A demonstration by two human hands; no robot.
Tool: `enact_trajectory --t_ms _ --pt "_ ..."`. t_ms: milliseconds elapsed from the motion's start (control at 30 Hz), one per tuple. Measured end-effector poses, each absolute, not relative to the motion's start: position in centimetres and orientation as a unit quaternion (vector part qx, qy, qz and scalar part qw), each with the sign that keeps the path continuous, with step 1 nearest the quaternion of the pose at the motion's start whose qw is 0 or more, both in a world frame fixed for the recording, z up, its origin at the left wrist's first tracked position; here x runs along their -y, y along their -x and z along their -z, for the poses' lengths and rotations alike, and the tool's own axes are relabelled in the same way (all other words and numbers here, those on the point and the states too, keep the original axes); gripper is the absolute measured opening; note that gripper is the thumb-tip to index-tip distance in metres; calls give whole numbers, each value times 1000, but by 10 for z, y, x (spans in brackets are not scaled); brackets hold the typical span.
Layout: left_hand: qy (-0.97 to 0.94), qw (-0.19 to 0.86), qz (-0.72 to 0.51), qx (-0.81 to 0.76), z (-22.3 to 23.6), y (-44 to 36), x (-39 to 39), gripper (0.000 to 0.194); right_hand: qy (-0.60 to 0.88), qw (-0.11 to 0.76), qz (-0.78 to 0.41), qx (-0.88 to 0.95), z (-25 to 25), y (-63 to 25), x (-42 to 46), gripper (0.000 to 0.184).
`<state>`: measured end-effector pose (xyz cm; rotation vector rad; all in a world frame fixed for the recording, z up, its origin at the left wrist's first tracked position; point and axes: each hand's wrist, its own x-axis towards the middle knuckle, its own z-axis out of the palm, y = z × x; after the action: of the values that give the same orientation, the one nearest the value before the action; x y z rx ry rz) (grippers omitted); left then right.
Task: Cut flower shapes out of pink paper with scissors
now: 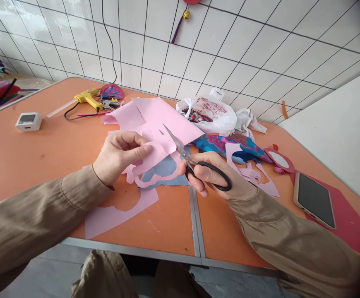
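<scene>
My left hand (122,155) pinches a piece of pink paper (157,152) between thumb and fingers above the table. A narrow curled strip of the same paper (159,180) hangs below it. In my right hand (212,174) is a pair of scissors (184,154) with black handles, its blades parted and pointing up and left by the paper's right edge. Behind lies a large pink sheet (167,114). A blue-grey cloth piece (164,169) sits under the work, partly hidden. Near my left forearm rests a pink offcut (121,217) with a curved cutout.
On the orange table (9,165) lie a yellow glue gun (88,98), a small white box (29,122), a white plastic bag (211,114), patterned blue fabric (229,145), pink scraps (268,186), a small red-rimmed mirror (277,159) and a phone (315,198) on red sheet material.
</scene>
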<state>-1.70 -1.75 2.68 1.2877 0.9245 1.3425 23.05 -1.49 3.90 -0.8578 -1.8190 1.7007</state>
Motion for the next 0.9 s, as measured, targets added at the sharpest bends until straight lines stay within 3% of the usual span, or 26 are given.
enact_trajectory --t_ms 900 --pt "-580 476 -548 -370 -26 24 11 23 307 232 -609 693 -38 -233 13 53"
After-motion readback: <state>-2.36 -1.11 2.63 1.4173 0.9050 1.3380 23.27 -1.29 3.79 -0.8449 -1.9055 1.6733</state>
